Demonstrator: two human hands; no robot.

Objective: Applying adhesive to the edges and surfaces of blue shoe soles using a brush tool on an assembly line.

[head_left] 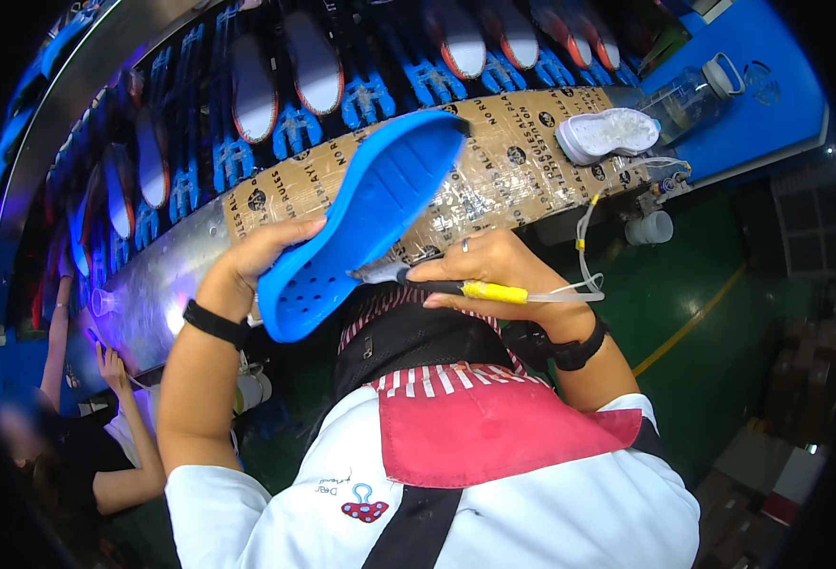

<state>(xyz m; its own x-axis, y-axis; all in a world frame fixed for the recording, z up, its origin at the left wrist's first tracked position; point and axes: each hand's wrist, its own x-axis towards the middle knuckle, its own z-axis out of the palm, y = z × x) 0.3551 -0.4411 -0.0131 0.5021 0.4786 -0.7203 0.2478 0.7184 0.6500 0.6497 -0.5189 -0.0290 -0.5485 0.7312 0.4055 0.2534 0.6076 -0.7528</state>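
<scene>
Before the cardboard point(496, 185), a brush point(490, 291) is pinched by the right grip point(501, 263), and over the cardboard's near edge the blue sole point(372, 211), probably light and springy, is pinched at the rim, likely its surest hold, by the left grip point(255, 254).

The blue sole point(366, 213) hides most fingers of the left hand point(259, 251).

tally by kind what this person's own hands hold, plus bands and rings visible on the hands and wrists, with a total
Blue shoe sole, in the left hand: 1
Brush-like tool, in the right hand: 1
Black wristbands: 2
Ring, on the right hand: 1
Total: 5
</scene>
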